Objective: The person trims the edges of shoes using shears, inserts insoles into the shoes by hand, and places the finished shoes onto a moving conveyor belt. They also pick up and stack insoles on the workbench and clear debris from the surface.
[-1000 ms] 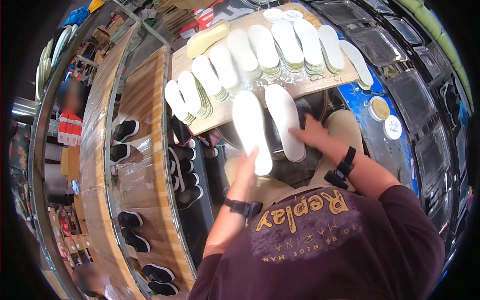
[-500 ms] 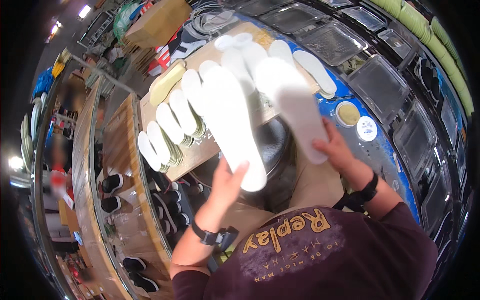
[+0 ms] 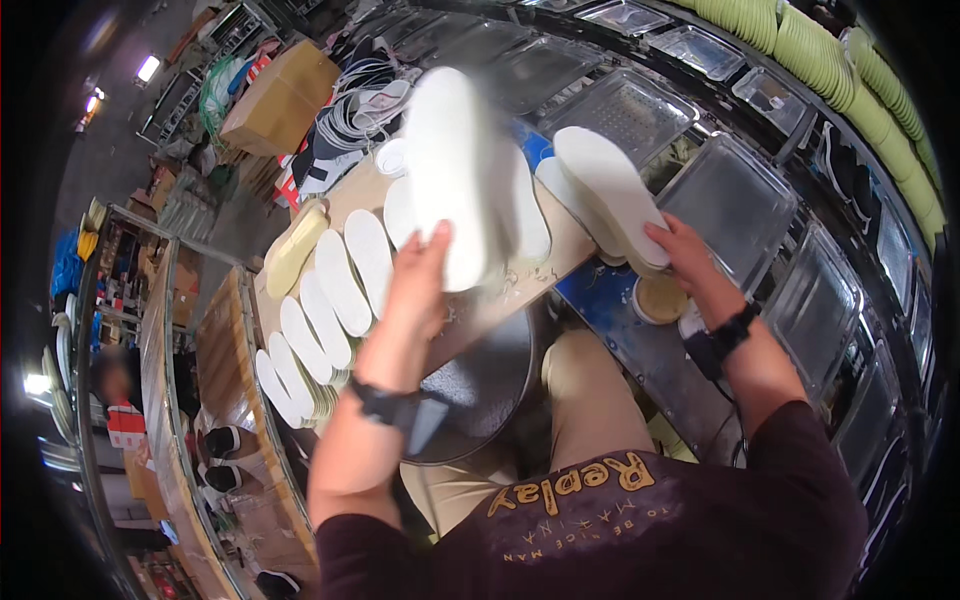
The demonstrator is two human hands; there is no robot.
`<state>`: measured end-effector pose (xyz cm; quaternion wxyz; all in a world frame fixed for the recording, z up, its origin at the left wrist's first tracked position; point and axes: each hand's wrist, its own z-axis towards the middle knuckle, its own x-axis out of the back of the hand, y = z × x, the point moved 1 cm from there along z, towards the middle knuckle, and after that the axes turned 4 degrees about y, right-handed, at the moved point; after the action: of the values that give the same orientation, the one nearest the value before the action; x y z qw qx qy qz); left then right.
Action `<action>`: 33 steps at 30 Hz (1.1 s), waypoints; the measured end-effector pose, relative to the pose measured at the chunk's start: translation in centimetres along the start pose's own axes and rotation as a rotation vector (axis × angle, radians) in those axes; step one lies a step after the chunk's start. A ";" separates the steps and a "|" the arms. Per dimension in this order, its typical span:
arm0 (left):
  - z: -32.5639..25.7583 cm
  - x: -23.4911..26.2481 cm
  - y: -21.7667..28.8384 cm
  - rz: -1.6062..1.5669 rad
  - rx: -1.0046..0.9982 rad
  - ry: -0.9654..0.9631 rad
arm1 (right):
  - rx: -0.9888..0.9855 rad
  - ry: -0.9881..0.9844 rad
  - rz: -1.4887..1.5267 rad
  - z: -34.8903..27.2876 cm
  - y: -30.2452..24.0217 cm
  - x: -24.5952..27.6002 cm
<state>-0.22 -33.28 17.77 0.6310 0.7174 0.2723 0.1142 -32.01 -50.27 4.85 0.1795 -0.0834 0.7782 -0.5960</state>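
Since half a second ago, the left insole (image 3: 447, 160) has gone farther from the body and the right insole (image 3: 612, 190) has swung out toward the blue table (image 3: 585, 297); the view has turned too. From the middle of the head view, the left insole is at 12 o'clock, above the board (image 3: 490, 318), its edge blurred. At 10 o'clock, the left hand (image 3: 418, 285) grips its near end, thumb on top, fingers mostly hidden. Near 3 o'clock, the right hand (image 3: 690, 258) likewise pinches the near end of the right insole, which slants toward 1 o'clock over another white insole (image 3: 575, 205); whether they touch, I cannot tell. Stacked insoles (image 3: 340, 282) line the board toward 9 o'clock, a yellow form (image 3: 297, 248) beyond them at 10. At 6 o'clock is a dark bowl (image 3: 490, 385), at 3 a tub (image 3: 660, 298), between 2 and 3 clear trays (image 3: 735, 215), and at 8 dark shoes (image 3: 225, 478)
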 end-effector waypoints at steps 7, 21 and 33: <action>7.4 -6.7 -9.0 -0.012 0.002 0.141 | 0.014 -0.037 -0.003 7.4 3.1 -3.3; 7.8 -8.7 -12.6 0.398 -0.022 0.298 | 0.277 0.300 -0.762 8.8 5.9 -2.2; 6.1 -8.7 -15.3 0.240 0.230 0.127 | 0.201 0.300 -0.651 6.7 6.5 -4.8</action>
<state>-8.11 -42.26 3.44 0.5079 0.8036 0.2353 0.2021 -24.50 -52.85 -2.00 -0.1282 -0.2202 0.6663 -0.7008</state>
